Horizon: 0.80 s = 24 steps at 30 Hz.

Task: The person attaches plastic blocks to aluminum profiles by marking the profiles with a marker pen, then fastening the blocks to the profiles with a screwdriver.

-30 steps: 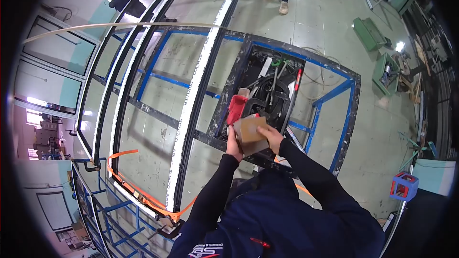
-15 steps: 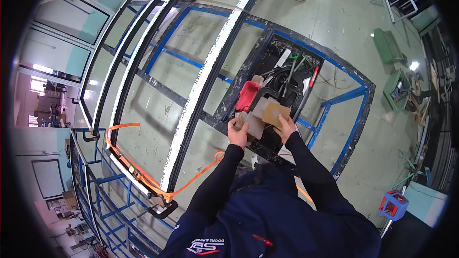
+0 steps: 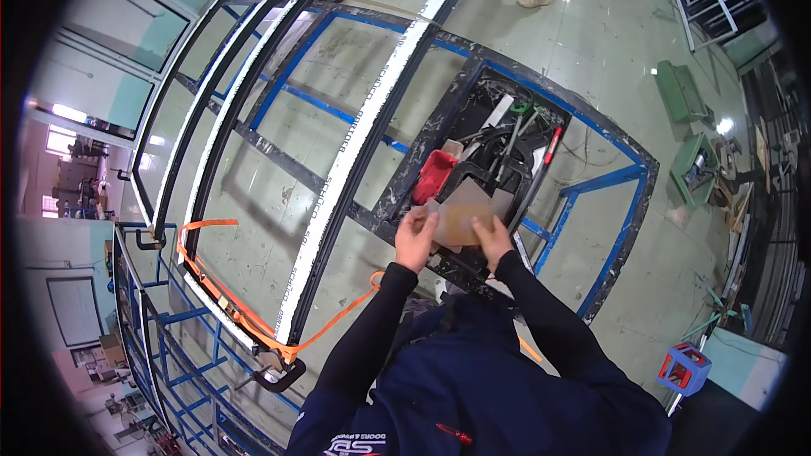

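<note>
My left hand (image 3: 416,237) pinches the left edge of some thin, pale grey square sheets (image 3: 465,196). My right hand (image 3: 493,242) is closed on a thin tan square sheet (image 3: 465,225), its thumb lying on the upper face. The tan sheet overlaps the pale ones in front of me, between both hands. Just beneath them is a black tool tray (image 3: 445,132) set in the frame of the bench. In it lie a red plastic bin (image 3: 433,176), black clamps (image 3: 507,171) and a red-handled bar (image 3: 553,144).
Long white-and-black profiles (image 3: 351,139) cross the blue-and-black steel bench (image 3: 627,241) on my left. An orange strap (image 3: 342,317) loops near a clamp (image 3: 279,371). A person's shoes (image 3: 532,0) show at the far end. Green metal boxes (image 3: 681,91) stand on the floor at right.
My hands have come closer together. The tan sheet has moved left and turned, now lying over the pale sheets. At the back, more of the other person's legs shows.
</note>
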Each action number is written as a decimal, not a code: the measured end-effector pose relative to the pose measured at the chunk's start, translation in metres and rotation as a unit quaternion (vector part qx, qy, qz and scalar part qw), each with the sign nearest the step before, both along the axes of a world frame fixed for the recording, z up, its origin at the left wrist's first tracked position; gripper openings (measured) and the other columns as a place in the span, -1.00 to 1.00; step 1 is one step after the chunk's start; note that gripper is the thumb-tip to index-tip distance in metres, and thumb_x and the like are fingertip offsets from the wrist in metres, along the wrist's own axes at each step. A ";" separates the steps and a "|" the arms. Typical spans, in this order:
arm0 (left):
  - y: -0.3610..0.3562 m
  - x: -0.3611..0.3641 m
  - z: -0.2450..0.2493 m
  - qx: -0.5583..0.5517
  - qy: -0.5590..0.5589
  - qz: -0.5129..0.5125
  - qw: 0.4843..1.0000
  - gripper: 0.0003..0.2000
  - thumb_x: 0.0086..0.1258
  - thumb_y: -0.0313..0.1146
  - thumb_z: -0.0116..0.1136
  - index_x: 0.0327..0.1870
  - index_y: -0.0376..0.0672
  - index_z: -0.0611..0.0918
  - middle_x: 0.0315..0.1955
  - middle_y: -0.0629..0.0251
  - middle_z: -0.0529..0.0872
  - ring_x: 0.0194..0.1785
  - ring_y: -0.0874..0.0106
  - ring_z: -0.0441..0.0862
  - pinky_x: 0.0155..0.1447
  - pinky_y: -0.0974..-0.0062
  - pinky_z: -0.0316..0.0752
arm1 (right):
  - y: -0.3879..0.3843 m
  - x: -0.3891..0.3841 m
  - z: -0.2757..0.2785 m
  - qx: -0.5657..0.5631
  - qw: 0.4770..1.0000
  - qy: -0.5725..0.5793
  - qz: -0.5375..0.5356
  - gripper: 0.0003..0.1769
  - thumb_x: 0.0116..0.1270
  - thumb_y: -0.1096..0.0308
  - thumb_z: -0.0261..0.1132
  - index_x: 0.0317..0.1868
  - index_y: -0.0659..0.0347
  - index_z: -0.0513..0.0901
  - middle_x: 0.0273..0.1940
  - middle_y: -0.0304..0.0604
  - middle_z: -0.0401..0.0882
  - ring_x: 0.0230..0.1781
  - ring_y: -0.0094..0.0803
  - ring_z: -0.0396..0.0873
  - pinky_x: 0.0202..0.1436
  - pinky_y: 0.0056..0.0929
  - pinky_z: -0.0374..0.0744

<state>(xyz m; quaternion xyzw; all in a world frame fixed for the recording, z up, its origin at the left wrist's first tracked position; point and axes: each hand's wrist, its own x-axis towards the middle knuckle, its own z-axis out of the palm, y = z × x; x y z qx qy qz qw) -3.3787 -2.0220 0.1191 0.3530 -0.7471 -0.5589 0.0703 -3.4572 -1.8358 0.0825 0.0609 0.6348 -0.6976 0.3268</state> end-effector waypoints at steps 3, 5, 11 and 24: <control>0.027 -0.005 0.023 0.181 0.043 0.013 0.983 -0.35 0.43 0.01 0.25 0.39 -0.22 0.37 0.13 0.04 0.57 0.14 0.19 0.59 0.23 0.33 0.49 | -0.032 0.019 0.037 0.152 0.949 0.252 0.113 -0.41 0.35 0.12 0.39 0.23 0.32 0.46 0.03 0.08 0.62 0.02 -0.09 0.63 0.16 -0.23 0.56; 0.014 0.001 0.029 0.403 0.045 0.017 0.914 -0.33 0.48 0.12 0.09 0.41 -0.19 0.36 0.17 0.06 0.56 0.18 0.16 0.58 0.25 0.29 0.49 | -0.034 0.026 0.069 0.070 0.934 0.299 0.183 -0.45 0.31 0.14 0.40 0.16 0.34 0.52 0.01 0.16 0.62 0.03 0.00 0.62 0.17 -0.16 0.55; -0.016 0.034 0.070 0.703 0.212 0.064 0.676 -0.14 0.37 0.41 -0.22 0.50 -0.13 0.30 0.36 -0.04 0.42 0.38 -0.01 0.43 0.46 -0.18 0.23 | -0.002 -0.045 0.049 0.333 0.817 0.439 0.169 -0.12 0.01 0.04 0.54 0.30 0.30 0.45 0.26 0.19 0.46 0.30 0.09 0.42 0.36 -0.05 0.39; -0.044 0.082 -0.015 0.392 0.093 0.234 0.885 -0.47 0.49 0.05 0.16 0.25 -0.19 0.45 0.17 0.14 0.59 0.20 0.22 0.61 0.19 0.14 0.58 | 0.024 -0.066 -0.028 0.317 0.872 0.358 0.103 -0.68 0.29 0.32 0.38 -0.02 0.28 0.57 -0.17 0.00 0.66 -0.05 -0.12 0.64 0.08 -0.15 0.56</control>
